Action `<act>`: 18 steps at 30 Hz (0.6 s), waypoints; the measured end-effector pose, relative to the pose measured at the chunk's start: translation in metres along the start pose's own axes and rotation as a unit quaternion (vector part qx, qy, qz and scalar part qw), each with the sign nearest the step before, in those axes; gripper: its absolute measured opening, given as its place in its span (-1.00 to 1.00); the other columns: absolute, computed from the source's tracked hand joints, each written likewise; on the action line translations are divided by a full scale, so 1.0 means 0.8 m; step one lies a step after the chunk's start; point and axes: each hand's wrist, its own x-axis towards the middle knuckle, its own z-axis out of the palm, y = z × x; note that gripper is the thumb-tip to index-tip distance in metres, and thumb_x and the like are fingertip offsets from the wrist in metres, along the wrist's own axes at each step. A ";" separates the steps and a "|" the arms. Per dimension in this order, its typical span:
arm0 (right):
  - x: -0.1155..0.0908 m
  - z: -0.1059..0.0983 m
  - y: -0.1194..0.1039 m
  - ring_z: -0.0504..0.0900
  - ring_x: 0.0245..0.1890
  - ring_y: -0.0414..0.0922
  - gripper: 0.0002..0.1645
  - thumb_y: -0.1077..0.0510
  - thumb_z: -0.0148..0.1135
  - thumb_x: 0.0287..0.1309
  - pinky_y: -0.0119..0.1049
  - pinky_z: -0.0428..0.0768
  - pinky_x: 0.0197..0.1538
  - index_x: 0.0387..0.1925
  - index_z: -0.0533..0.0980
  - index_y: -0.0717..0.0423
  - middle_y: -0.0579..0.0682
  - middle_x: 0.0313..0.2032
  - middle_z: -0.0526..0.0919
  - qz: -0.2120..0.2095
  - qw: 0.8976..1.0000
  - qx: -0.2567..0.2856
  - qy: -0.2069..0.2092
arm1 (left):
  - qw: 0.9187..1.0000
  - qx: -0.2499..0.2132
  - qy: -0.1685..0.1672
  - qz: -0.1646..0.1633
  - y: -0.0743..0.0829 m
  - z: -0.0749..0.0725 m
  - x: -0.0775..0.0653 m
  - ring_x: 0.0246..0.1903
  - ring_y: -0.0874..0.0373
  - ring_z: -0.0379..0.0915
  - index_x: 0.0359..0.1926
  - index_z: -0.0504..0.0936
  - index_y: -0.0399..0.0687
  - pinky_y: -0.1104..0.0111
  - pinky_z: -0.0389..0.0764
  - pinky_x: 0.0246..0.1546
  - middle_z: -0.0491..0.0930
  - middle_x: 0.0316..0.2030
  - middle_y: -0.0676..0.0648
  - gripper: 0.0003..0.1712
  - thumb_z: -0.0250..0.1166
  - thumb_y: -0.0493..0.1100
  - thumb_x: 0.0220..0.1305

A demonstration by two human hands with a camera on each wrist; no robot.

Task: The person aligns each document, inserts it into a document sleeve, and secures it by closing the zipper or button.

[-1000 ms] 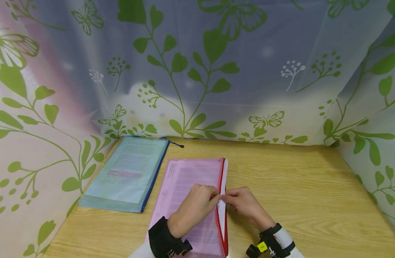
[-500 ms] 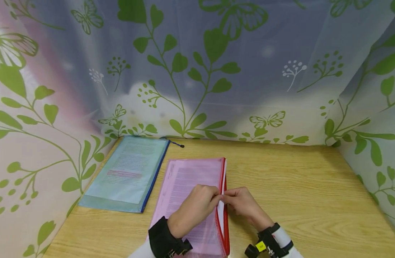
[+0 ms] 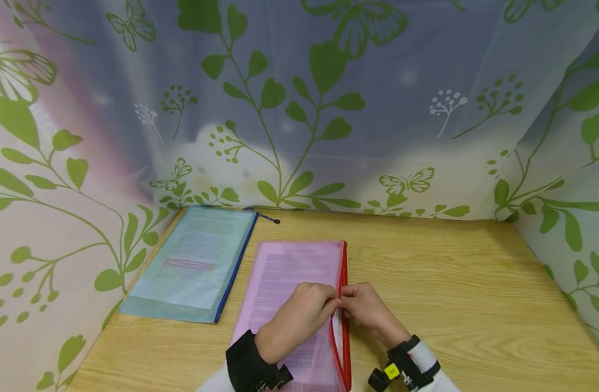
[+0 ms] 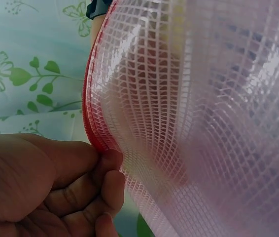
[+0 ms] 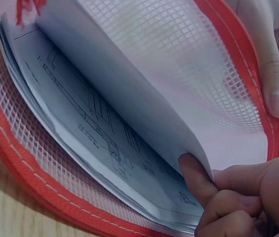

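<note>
A pink mesh zipper pouch [image 3: 299, 261] with red zipper edges lies on the table, its long right side parted. My left hand [image 3: 306, 310] pinches the upper red edge; in the left wrist view its thumb and finger [image 4: 111, 160] meet right at the zipper. Inside the opening, several printed paper sheets [image 5: 95, 128] show in the right wrist view. My right hand [image 3: 370, 310] pinches the edge of the top sheet [image 5: 129, 103] between thumb and finger at the mouth of the pouch. Seen from above, that sheet is mostly under the pink mesh.
A blue-green zipper pouch [image 3: 191, 261] holding a printed page lies to the left, its dark zipper cord [image 3: 270, 218] pointing right. The wooden table [image 3: 456, 294] extends to the right. A leaf-patterned curtain [image 3: 328, 109] hangs at the back and sides.
The white sheet that stuck out past the red edge has moved left into the pouch, with my right hand still on it. Both hands and the pouch's red edge have shifted slightly right.
</note>
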 end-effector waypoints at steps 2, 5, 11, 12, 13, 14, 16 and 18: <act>0.000 0.000 0.000 0.17 -0.69 -0.24 -0.77 0.28 0.19 0.31 -0.43 0.14 -0.64 -0.50 0.59 0.19 -0.14 -0.73 0.27 -0.002 1.000 0.000 0.000 | 1.000 -0.002 0.000 -0.003 0.000 0.000 0.000 -0.47 0.42 0.44 -0.40 0.75 -0.14 0.59 0.42 -0.39 0.67 -0.49 0.07 -0.80 0.32 -0.27 0.40; 0.001 0.001 -0.001 0.17 -0.69 -0.24 -0.78 0.27 0.20 0.31 -0.43 0.14 -0.64 -0.48 0.60 0.21 -0.14 -0.73 0.28 -0.002 1.000 0.004 -0.001 | 1.000 -0.002 0.003 -0.004 0.001 0.000 0.000 -0.47 0.42 0.44 -0.40 0.75 -0.15 0.60 0.42 -0.40 0.67 -0.49 0.07 -0.81 0.32 -0.26 0.40; 0.002 0.003 -0.001 0.17 -0.71 -0.25 -0.77 0.33 0.14 0.31 -0.43 0.15 -0.63 -0.47 0.61 0.26 -0.13 -0.73 0.31 0.004 1.000 0.003 0.006 | 1.000 -0.013 0.002 0.003 0.001 0.001 -0.001 -0.48 0.44 0.38 -0.41 0.74 -0.13 0.62 0.39 -0.41 0.65 -0.50 0.10 -0.81 0.33 -0.25 0.39; 0.003 0.004 0.000 0.18 -0.72 -0.25 -0.78 0.35 0.13 0.30 -0.43 0.15 -0.63 -0.46 0.61 0.26 -0.13 -0.73 0.31 0.005 1.000 0.000 0.009 | 1.000 -0.016 0.001 0.003 0.001 0.001 -0.001 -0.47 0.45 0.38 -0.41 0.74 -0.13 0.62 0.39 -0.41 0.66 -0.49 0.10 -0.81 0.33 -0.25 0.39; 0.004 0.005 0.000 0.18 -0.73 -0.25 -0.78 0.36 0.12 0.28 -0.43 0.16 -0.63 -0.46 0.62 0.26 -0.13 -0.73 0.32 0.007 1.000 -0.002 0.012 | 1.000 -0.019 0.000 0.003 0.001 0.002 -0.001 -0.47 0.45 0.39 -0.40 0.74 -0.13 0.62 0.39 -0.41 0.67 -0.49 0.09 -0.82 0.33 -0.25 0.39; 0.004 0.006 0.000 0.17 -0.73 -0.26 -0.78 0.37 0.11 0.28 -0.43 0.16 -0.62 -0.46 0.62 0.27 -0.13 -0.73 0.33 0.007 1.000 -0.004 0.015 | 1.000 -0.022 -0.001 0.003 0.001 0.002 -0.001 -0.47 0.45 0.39 -0.40 0.74 -0.14 0.62 0.39 -0.41 0.67 -0.48 0.08 -0.82 0.33 -0.26 0.39; 0.005 0.007 0.000 0.17 -0.74 -0.26 -0.78 0.39 0.10 0.25 -0.43 0.15 -0.62 -0.45 0.63 0.28 -0.12 -0.73 0.33 0.007 1.000 -0.008 0.020 | 1.000 -0.022 -0.002 0.003 0.000 0.003 -0.001 -0.47 0.45 0.40 -0.39 0.74 -0.15 0.62 0.39 -0.41 0.68 -0.48 0.07 -0.82 0.33 -0.26 0.39; 0.005 0.008 0.000 0.17 -0.74 -0.26 -0.78 0.40 0.10 0.25 -0.43 0.15 -0.62 -0.44 0.63 0.29 -0.12 -0.72 0.34 0.008 1.000 -0.011 0.023 | 1.000 -0.022 -0.003 0.003 0.000 0.003 -0.001 -0.47 0.45 0.41 -0.39 0.75 -0.15 0.62 0.40 -0.41 0.69 -0.47 0.06 -0.82 0.33 -0.26 0.39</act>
